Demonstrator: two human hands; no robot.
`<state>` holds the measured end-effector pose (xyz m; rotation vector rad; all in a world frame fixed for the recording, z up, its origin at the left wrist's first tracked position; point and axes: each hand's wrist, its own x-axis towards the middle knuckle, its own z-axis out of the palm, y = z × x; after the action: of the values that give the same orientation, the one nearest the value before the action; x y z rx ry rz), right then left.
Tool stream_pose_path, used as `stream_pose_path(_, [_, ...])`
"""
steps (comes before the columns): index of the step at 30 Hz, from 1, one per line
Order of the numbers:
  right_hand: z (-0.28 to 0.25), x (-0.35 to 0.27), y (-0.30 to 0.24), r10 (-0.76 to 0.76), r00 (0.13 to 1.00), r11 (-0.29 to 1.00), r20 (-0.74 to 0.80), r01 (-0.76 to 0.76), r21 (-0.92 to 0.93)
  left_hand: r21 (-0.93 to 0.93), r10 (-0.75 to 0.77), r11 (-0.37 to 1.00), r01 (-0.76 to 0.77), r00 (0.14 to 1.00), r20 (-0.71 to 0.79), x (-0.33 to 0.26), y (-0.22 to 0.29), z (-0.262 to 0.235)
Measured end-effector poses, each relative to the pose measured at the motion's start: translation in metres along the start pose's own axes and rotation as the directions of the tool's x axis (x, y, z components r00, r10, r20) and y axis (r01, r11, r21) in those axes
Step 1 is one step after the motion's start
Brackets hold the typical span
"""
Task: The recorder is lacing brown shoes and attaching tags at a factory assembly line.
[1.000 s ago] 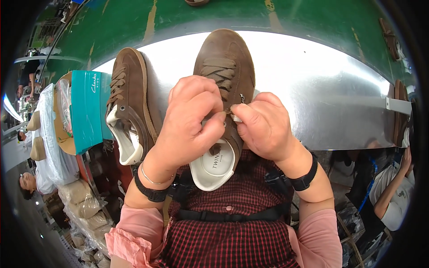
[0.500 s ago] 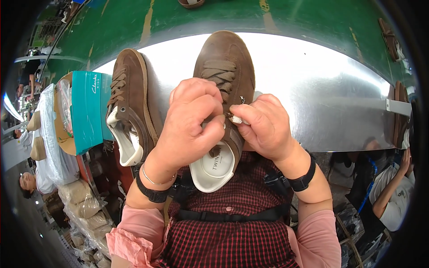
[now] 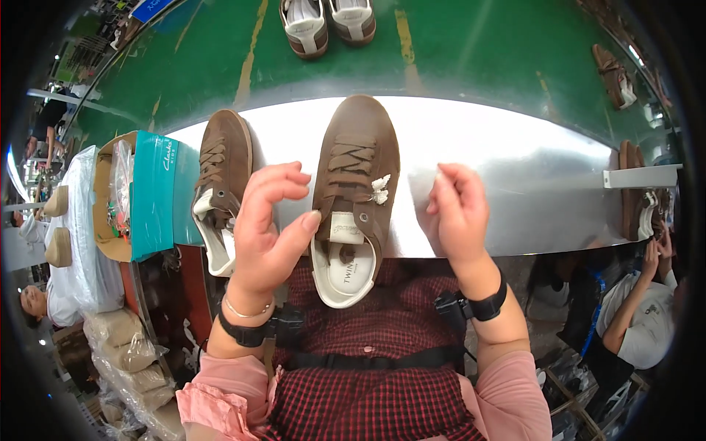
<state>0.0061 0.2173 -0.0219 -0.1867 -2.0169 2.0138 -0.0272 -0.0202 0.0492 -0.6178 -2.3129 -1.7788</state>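
The left hand (image 3: 268, 228) is open, thumb and fingers curved apart, at the left edge of the chocolate-brown low-top lace-up shoe (image 3: 382, 158); whether the thumb tip touches it cannot be told. The right hand (image 3: 460, 217) is loosely curled to the right of the shoe and apart from it, fingertips close together; whether they pinch anything is unclear.

On the left, a matching brown shoe with a white lining (image 3: 239, 147) stands on the bench, partly covered from view by the left hand. Just past it is a glossy teal cardboard box (image 3: 152, 195) with clear plastic packaging inside. Further down on that side, crinkled clear plastic wraps beige rounded pieces (image 3: 132, 345). From the right, a flat grey metal bracket (image 3: 641, 177) juts over the bench end, in front of more brown footwear. Beyond the bench runs a smooth green surface with worn yellow stripes (image 3: 478, 51), bearing a pair of brown-and-white shoes (image 3: 307, 33), heels facing the person.

The bench top is shiny silver sheet metal (image 3: 544, 191). The shoe lies upright on it between the hands, toe pointing away, its matte upper crossed by flat brown laces; a small white wing-shaped ornament (image 3: 379, 189) sits at the lacing's right side.
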Motion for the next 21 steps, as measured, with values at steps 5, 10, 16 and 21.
stream_pose_path(5, [0.007,-0.015,-0.025,-0.376,0.869,0.859,0.322,0.457,-0.229,0.41,0.008,0.899,-0.156,0.94,0.341,-0.023,0.012,-0.009])
stream_pose_path(10, [0.039,-0.021,-0.036,-0.383,0.859,0.815,0.341,0.488,-0.313,0.507,0.16,0.832,-0.224,0.973,0.168,-0.017,-0.014,0.017])
stream_pose_path(16, [0.035,-0.038,-0.019,-0.146,0.957,0.957,0.251,0.201,-0.21,0.372,0.253,0.902,-0.22,0.967,-0.041,-0.03,-0.013,0.033])
stream_pose_path(21, [0.039,-0.03,-0.041,-0.099,0.969,0.911,0.228,0.181,-0.371,0.319,0.151,0.941,-0.115,0.985,-0.089,-0.038,-0.008,0.03])
